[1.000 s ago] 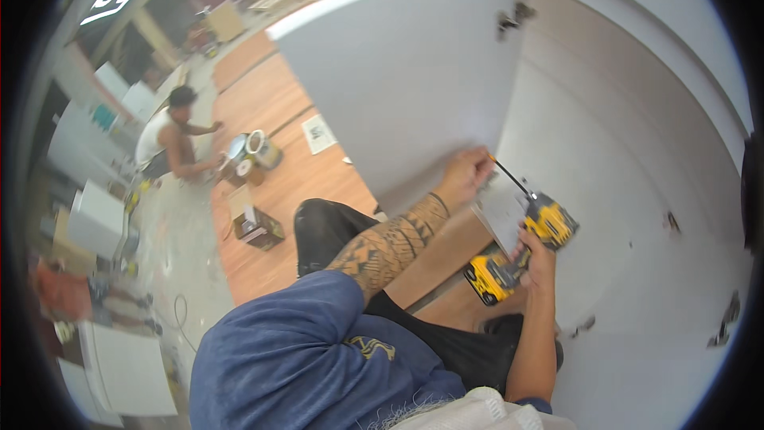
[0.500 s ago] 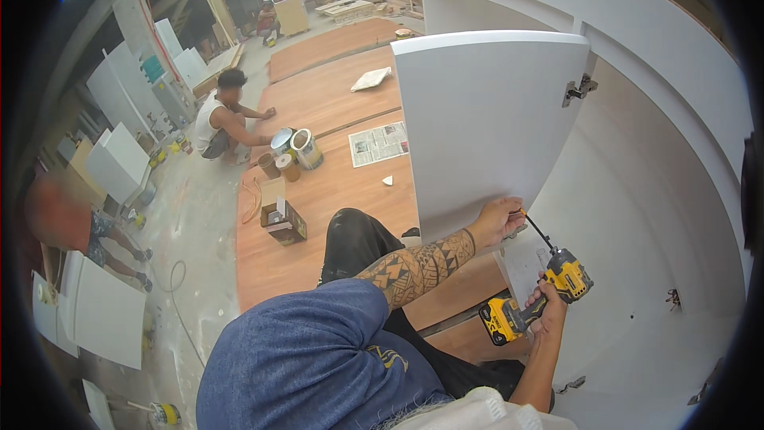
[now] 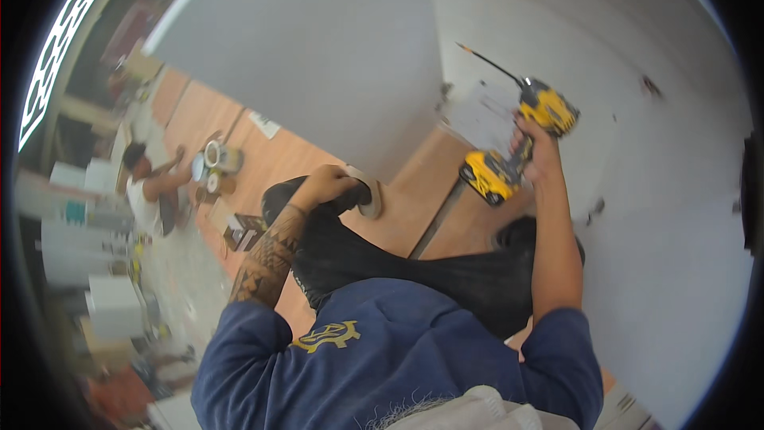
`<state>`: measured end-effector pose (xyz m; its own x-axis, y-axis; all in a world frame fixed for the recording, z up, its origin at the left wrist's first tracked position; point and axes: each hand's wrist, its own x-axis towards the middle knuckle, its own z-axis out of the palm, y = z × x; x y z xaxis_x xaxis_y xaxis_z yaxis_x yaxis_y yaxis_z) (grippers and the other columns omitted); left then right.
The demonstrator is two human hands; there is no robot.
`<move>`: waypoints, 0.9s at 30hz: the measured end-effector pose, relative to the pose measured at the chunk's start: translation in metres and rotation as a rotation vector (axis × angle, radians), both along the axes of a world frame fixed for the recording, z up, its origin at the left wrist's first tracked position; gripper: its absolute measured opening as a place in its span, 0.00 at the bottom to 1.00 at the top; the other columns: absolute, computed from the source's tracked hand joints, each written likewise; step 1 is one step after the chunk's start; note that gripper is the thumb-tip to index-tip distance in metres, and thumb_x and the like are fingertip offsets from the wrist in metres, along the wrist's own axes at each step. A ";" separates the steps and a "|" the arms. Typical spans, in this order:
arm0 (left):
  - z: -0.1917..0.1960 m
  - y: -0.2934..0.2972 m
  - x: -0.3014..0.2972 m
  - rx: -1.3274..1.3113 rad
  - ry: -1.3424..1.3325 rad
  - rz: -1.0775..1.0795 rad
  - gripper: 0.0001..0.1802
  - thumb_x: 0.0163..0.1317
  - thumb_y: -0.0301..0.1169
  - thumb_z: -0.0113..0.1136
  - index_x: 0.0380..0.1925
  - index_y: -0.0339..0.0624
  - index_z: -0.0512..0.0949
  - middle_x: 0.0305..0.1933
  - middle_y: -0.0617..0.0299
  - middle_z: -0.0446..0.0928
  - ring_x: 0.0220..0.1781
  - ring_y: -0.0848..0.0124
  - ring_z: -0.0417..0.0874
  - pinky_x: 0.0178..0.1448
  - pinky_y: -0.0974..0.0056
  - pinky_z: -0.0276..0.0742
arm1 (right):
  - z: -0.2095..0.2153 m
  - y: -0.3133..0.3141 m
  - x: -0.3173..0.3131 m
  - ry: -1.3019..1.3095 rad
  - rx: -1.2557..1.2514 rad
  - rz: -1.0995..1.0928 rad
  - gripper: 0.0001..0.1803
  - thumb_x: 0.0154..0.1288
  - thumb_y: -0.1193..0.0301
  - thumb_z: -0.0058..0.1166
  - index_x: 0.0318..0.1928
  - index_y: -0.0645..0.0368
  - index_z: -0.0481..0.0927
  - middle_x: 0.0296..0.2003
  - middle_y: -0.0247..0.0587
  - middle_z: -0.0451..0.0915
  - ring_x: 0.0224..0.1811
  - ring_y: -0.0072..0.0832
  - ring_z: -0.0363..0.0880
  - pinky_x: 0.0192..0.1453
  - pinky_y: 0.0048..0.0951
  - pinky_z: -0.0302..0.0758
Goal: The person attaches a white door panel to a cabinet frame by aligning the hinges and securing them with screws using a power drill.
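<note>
Person (image 3: 151, 191) at far left, crouched on the wooden floor (image 3: 270, 167) beside two round tins (image 3: 216, 161); contents of the tins too blurred to tell. Small dark box (image 3: 243, 231) just right of them, contents hidden. Left hand (image 3: 322, 187), tattooed forearm, fingers curled down over a small roll-like object (image 3: 368, 195) at the knee; grip not clear. White panel (image 3: 318, 64) stands above it, its lower corner near that hand. Right hand (image 3: 537, 143) clenched around the grip of a drill (image 3: 521, 139): yellow and black body, battery block at the lower left, long thin bit pointing up-left toward the panel edge. White cabinet wall (image 3: 676, 215) fills the right side.
</note>
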<state>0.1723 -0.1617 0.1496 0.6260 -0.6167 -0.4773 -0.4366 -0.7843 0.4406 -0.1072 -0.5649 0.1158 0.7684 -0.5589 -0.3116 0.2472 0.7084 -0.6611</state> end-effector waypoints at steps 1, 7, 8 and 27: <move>-0.001 0.000 -0.003 0.016 0.043 0.129 0.26 0.64 0.43 0.71 0.48 0.27 0.85 0.43 0.39 0.88 0.46 0.53 0.91 0.52 0.53 0.84 | -0.006 0.000 -0.004 0.018 -0.001 -0.037 0.17 0.68 0.69 0.64 0.55 0.61 0.82 0.22 0.29 0.74 0.21 0.22 0.73 0.29 0.28 0.72; -0.084 0.020 0.020 -0.364 -0.282 0.115 0.28 0.59 0.40 0.77 0.49 0.26 0.83 0.50 0.39 0.87 0.51 0.52 0.89 0.56 0.54 0.83 | -0.029 -0.004 0.008 0.017 0.050 -0.146 0.14 0.66 0.71 0.65 0.51 0.61 0.83 0.22 0.31 0.77 0.20 0.23 0.75 0.28 0.28 0.74; -0.082 0.004 0.020 -0.362 -0.253 0.098 0.28 0.59 0.40 0.77 0.49 0.26 0.83 0.50 0.39 0.87 0.51 0.52 0.89 0.56 0.54 0.83 | -0.038 -0.008 0.007 0.033 0.068 -0.172 0.13 0.66 0.72 0.66 0.49 0.61 0.84 0.21 0.31 0.77 0.19 0.23 0.75 0.27 0.28 0.74; -0.026 -0.043 -0.027 -0.402 -0.106 0.138 0.17 0.65 0.31 0.70 0.48 0.29 0.83 0.47 0.51 0.87 0.50 0.61 0.86 0.57 0.57 0.80 | -0.160 -0.025 0.019 0.196 0.277 -0.319 0.13 0.67 0.70 0.67 0.50 0.57 0.84 0.22 0.30 0.77 0.21 0.24 0.75 0.29 0.30 0.75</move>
<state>0.1451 -0.2048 0.1234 0.7481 -0.6476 -0.1448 -0.3992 -0.6134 0.6815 -0.0877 -0.5896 -0.0442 0.4835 -0.6327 -0.6049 0.3705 0.7740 -0.5135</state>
